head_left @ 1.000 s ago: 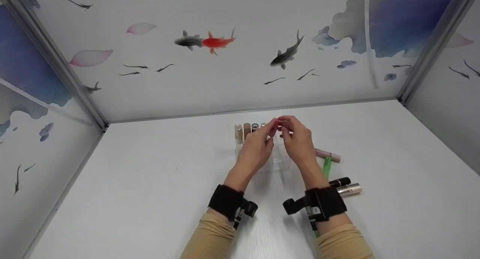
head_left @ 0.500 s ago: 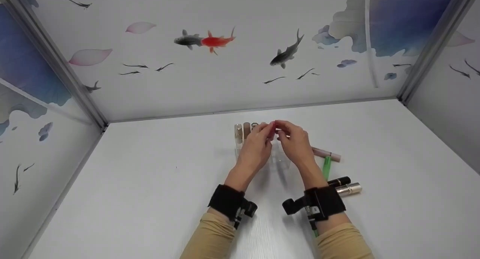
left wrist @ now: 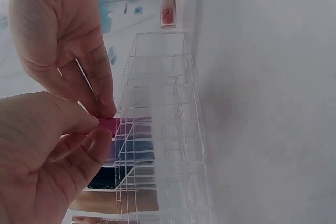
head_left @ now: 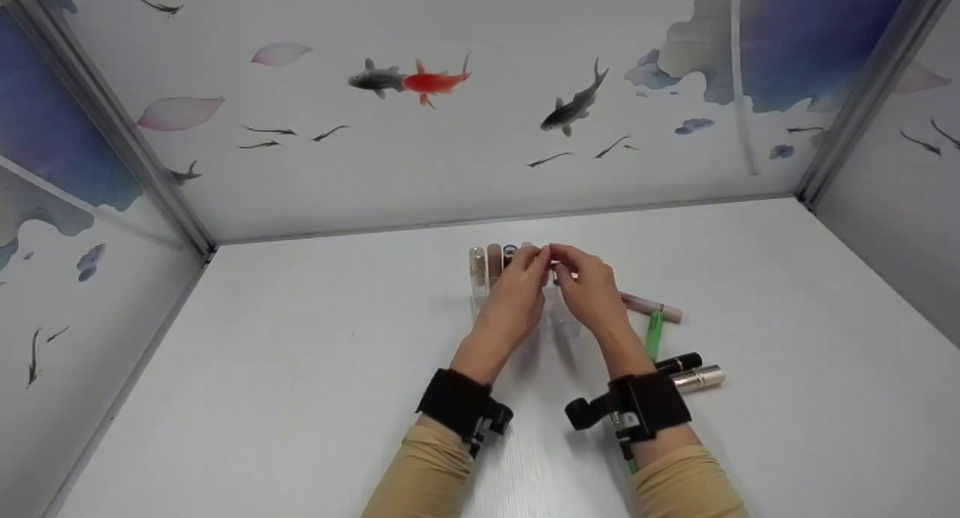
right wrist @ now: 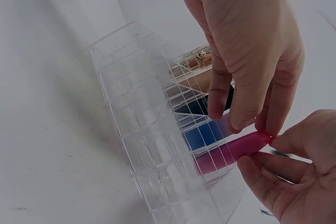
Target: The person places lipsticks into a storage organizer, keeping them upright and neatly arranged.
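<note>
A pink lipstick tube [right wrist: 233, 150] stands partly inside a clear compartmented lipstick organizer [left wrist: 157, 72]. My left hand [head_left: 510, 293] pinches the top end of the tube between thumb and fingertips. From the other side, my right hand [head_left: 596, 289] has its index fingertip on the rounded tip and its thumb against the side. In the head view, fingers hide most of the pink tube. Beside it in the organizer stand a blue tube [right wrist: 202, 135], a black one [left wrist: 102, 178], a brown one [head_left: 494, 257] and a gold-capped one [head_left: 477, 263].
On the white table to the right of the organizer lie a pale pink tube [head_left: 660, 309], a green tube [head_left: 654, 334], a black tube [head_left: 684, 363] and a silvery tube [head_left: 703, 378]. A fish-patterned wall [head_left: 480, 166] closes off the back.
The pink tube has gone down into the organizer and shows less above the fingers. Both hands have lowered slightly, the right one shifting a little leftward.
</note>
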Demonstrator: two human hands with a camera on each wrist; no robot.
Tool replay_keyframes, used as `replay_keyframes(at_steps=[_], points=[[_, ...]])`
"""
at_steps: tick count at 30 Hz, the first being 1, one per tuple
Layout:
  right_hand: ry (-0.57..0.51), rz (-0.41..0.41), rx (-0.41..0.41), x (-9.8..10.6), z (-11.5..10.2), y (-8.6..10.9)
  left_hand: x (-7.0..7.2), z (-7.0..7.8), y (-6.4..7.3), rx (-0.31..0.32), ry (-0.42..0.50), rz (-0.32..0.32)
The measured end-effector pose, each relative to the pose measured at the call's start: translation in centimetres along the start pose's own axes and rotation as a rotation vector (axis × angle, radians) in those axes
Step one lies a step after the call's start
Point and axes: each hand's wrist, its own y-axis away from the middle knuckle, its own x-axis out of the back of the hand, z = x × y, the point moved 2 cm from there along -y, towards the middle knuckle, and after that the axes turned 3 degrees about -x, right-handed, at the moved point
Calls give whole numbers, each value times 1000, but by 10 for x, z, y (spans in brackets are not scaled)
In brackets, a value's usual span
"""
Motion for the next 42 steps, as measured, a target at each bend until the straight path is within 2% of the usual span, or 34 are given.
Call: replay_keyframes(at_steps=[7,18,26,37,42], points=[[22,-15,-18,1,1,-1,-2,2,0,14,-82,-29],[65,-50,-1,5,2,2,-6,4,1,0,-108,-19],[84,-75,14,13,1,6,-4,4,2,-35,-90,-6],[64,-65,12,23,-4,16,5,11,3,5,-2,-27],[66,-60,11,32,-5,21,8,19,2,-32,-1,-12]])
